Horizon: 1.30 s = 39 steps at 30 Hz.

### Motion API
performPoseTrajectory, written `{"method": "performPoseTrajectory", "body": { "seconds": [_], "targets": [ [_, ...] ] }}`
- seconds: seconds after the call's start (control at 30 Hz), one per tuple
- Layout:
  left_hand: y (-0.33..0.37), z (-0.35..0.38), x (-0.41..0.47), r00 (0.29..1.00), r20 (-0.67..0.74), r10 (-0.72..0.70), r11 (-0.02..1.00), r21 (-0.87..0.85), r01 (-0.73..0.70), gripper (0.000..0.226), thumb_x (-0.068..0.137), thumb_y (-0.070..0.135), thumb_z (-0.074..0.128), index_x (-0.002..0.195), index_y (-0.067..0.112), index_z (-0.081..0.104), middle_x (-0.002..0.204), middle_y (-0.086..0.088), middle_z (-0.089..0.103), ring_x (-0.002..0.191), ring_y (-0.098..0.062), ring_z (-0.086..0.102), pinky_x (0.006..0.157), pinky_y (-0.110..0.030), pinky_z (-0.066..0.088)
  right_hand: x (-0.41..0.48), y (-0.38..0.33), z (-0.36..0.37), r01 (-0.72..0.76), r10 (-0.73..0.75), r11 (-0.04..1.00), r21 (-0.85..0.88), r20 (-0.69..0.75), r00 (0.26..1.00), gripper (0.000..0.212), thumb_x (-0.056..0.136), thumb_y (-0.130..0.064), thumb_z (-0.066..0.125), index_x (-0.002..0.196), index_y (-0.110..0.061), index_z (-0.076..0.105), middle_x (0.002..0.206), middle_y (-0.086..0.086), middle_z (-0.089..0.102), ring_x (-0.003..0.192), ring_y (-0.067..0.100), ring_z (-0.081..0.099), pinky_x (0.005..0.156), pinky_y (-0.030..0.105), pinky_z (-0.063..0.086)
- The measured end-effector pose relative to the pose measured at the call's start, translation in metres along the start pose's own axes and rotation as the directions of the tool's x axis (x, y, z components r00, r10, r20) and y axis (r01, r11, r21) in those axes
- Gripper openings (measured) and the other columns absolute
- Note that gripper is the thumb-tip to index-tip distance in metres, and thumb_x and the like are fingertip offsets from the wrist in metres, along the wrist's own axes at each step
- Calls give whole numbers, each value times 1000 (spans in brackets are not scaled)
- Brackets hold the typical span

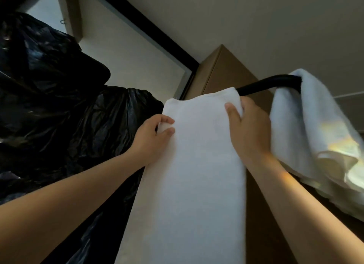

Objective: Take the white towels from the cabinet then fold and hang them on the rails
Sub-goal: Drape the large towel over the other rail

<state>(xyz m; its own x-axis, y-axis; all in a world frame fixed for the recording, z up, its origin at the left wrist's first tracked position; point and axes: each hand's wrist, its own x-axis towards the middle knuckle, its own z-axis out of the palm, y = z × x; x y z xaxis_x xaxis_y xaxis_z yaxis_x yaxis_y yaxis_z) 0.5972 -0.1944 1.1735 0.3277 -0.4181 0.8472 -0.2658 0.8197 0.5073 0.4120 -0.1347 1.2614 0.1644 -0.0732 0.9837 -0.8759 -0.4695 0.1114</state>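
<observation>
folded towel (pixel 197 165): white, draped over the black rail (pixel 262 84); its long front panel hangs straight down in front of you.
left hand (pixel 151 139): you pinch the folded towel's left edge just below the top, a tuft of cloth caught between thumb and fingers.
right hand (pixel 250 129): you grip the right edge near the top, thumb flat on the front, fingers wrapped behind.
second towel (pixel 307 129): bunched over the rail's bend to your right, apart from the first.
black plastic (pixel 49 96): crumpled, left of the folded towel.
cabinet (pixel 222 74): brown, behind the rail.
</observation>
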Motion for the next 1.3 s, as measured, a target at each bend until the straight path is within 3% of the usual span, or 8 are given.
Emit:
{"method": "performPoseTrajectory", "body": {
  "seconds": [0.27, 0.43, 0.57, 0.67, 0.83, 1.0, 1.17, 1.3],
  "targets": [
    [4, 30, 52, 996, 60, 62, 988, -143, -53, 20, 93, 24, 59, 113, 25, 61, 103, 10, 55, 79, -3, 54, 64, -8, 42, 52, 1, -9, 0, -13, 942, -337, -36, 999, 34, 103, -40, 39, 112, -12, 57, 104, 6, 65, 99, 25, 60, 81, 38, 43],
    [4, 50, 73, 989, 117, 85, 972, -227, -57, 26, 93, 25, 59, 119, 23, 60, 115, 4, 53, 101, -13, 54, 87, -27, 47, 76, 0, -14, 37, -49, 838, -544, -6, 999, 37, 103, -38, 37, 117, -9, 55, 113, 12, 65, 104, 32, 59, 73, 32, 29],
    [4, 71, 94, 977, 171, 123, 963, -258, -76, 29, 94, 29, 58, 123, 26, 56, 125, 2, 51, 110, -16, 53, 96, -32, 46, 96, 0, -18, 79, -94, 716, -694, 16, 995, 39, 103, -38, 36, 123, -9, 53, 117, 15, 64, 108, 35, 58, 76, 37, 34],
    [6, 89, 110, 964, 211, 163, 959, -264, -105, 36, 95, 32, 56, 130, 26, 52, 133, 3, 47, 110, -12, 50, 92, -24, 40, 113, 4, -21, 86, -113, 684, -724, 11, 994, 37, 103, -36, 39, 119, -8, 55, 114, 16, 65, 106, 37, 58, 92, 42, 36],
    [12, 114, 132, 959, 214, 187, 945, -306, -116, 37, 96, 32, 53, 132, 24, 51, 134, 1, 45, 110, -11, 48, 93, -23, 37, 141, 11, -22, 30, -68, 696, -717, -24, 997, 35, 102, -34, 41, 113, -5, 57, 114, 15, 64, 105, 37, 58, 75, 36, 32],
    [10, 133, 151, 957, 176, 232, 921, -357, -158, 35, 99, 34, 47, 133, 25, 49, 140, 2, 41, 113, -5, 40, 95, -20, 29, 152, 18, -19, -59, -11, 739, -671, -99, 995, 36, 101, -35, 43, 114, -4, 58, 119, 15, 63, 110, 36, 57, 76, 33, 32],
    [10, 143, 177, 940, 213, 265, 907, -387, -168, 33, 101, 36, 42, 128, 22, 53, 132, 3, 52, 118, -12, 48, 98, -26, 36, 161, 18, -20, -182, 121, 772, -609, -140, 983, 34, 101, -27, 47, 114, 3, 58, 121, 19, 62, 112, 36, 57, 74, 29, 31],
    [14, 148, 189, 917, 296, 268, 921, -357, -154, 42, 102, 43, 33, 128, 22, 57, 118, 8, 56, 112, -12, 50, 91, -25, 34, 171, 15, -23, -303, 269, 756, -579, -148, 952, 22, 96, -14, 50, 76, -4, 51, 100, 19, 62, 103, 34, 60, 70, 28, 33]
  ]
}}
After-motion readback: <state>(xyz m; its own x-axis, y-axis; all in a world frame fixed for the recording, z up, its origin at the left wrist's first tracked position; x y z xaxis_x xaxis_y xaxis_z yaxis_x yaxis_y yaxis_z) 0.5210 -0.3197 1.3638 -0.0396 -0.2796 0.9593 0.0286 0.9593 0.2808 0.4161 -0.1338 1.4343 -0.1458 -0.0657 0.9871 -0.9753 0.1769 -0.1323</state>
